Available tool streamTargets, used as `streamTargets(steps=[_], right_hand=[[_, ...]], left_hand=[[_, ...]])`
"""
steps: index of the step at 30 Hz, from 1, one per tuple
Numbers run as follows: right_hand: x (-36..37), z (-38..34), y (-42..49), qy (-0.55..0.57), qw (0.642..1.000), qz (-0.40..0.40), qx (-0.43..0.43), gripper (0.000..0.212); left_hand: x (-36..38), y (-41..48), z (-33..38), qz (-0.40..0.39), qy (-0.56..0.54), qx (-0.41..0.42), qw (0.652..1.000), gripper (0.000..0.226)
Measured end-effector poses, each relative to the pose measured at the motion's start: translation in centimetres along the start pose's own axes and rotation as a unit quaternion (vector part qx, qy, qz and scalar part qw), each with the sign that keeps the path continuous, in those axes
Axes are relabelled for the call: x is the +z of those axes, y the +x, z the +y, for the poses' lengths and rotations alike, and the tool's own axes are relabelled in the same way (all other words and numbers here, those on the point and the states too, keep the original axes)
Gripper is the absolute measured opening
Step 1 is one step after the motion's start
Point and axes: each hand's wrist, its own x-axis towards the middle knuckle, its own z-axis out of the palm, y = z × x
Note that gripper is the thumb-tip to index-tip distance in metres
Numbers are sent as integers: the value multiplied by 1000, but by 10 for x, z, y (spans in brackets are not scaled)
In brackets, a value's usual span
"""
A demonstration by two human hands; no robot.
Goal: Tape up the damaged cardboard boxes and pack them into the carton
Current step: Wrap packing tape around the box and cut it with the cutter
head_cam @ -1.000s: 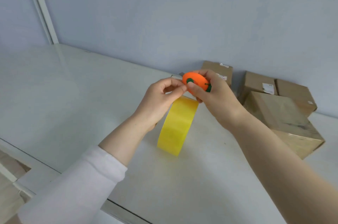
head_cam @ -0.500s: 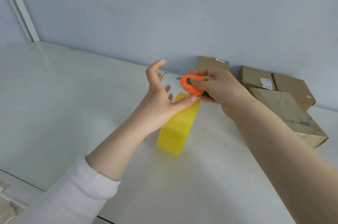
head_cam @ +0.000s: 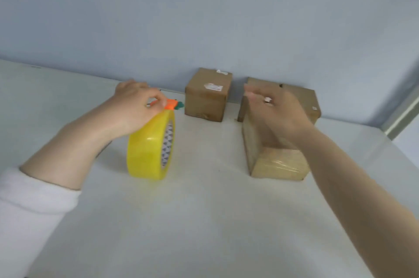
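The right hand [head_cam: 276, 114] hovers directly over the long box [head_cam: 278, 164], fingers loosely apart and, through the blur, holding nothing. This box lies toward the desk's [head_cam: 204, 221] right edge, its long axis running from the near side toward the back edge, so the right hand is far nearer than the left. Its near end looks glossy under clear tape, with scuffed brown card behind. The left hand [head_cam: 136, 105] pinches an orange cutter [head_cam: 171, 105] atop the upright yellow tape roll [head_cam: 147, 150].
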Motion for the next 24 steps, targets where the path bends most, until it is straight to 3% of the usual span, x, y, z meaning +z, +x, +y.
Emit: streamTargets(steps=[4,6,9,12,15,17,20,22,24], right_hand=[[-41,63,-5,-91,992,-84,26,31],[-44,78,-7,-93,987,-128,29,32],[-49,84,-13,-138,983,-121,7,33],[-68,82,-38,-205,974,-92,13,38],[-85,77,-79,-201,974,-106,-8,40],[-89,71,-89,-202,973,-104,-31,40],[-85,61,-78,-175,980,-49,-77,46],[-73,56,-71,-162,977,-84,-107,53],[-56,60,-71,-200,961,-158,-105,60]], left_hand=[[34,-9,61,97,-89,77,988,33],[65,-21,105,62,-98,154,981,49],[102,-29,143,-9,-10,216,976,68],[99,-28,128,-94,-80,229,966,63],[82,-25,107,-177,-193,195,945,41],[77,-21,111,-189,-182,163,951,37],[77,-18,136,-157,-158,174,959,52],[83,-15,146,-134,-122,167,969,54],[94,-15,151,-164,-48,156,973,53]])
